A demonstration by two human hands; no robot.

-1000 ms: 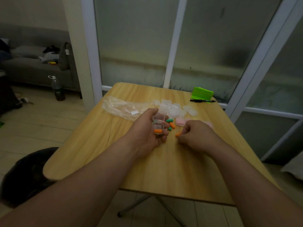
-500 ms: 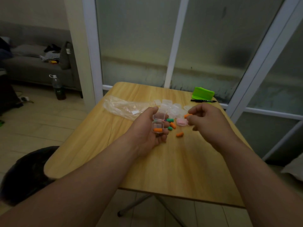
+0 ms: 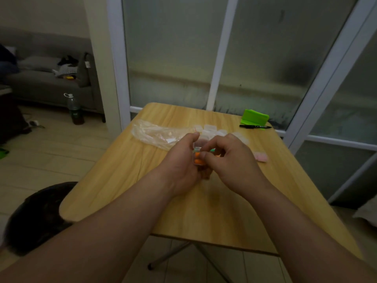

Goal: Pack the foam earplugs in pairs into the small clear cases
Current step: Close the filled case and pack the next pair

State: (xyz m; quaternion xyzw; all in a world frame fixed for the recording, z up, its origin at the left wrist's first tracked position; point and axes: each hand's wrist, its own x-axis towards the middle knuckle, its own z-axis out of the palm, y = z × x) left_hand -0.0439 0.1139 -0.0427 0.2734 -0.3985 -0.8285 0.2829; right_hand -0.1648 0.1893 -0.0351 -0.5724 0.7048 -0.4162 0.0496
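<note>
My left hand [image 3: 181, 162] grips a small clear case [image 3: 198, 144] above the middle of the wooden table [image 3: 204, 211], its lid up. Orange foam earplugs [image 3: 197, 158] show inside the case. My right hand [image 3: 230, 160] has come against the case, its thumb and forefinger curled and pinching an orange earplug at the case's opening. A green earplug [image 3: 213, 150] peeks out between my right fingers on the table behind. The other loose earplugs are hidden by my hands.
Several empty clear cases [image 3: 210, 127] lie behind my hands, beside a crumpled plastic bag [image 3: 155, 133]. A pink case [image 3: 260, 156] lies to the right. A green holder [image 3: 255, 116] and black pen [image 3: 255, 126] sit at the far right corner. A dark seat [image 3: 40, 211] stands left of the table.
My right hand lifted an orange earplug off the table and carried it left to the case in my left hand. My left hand stayed in place with the case.
</note>
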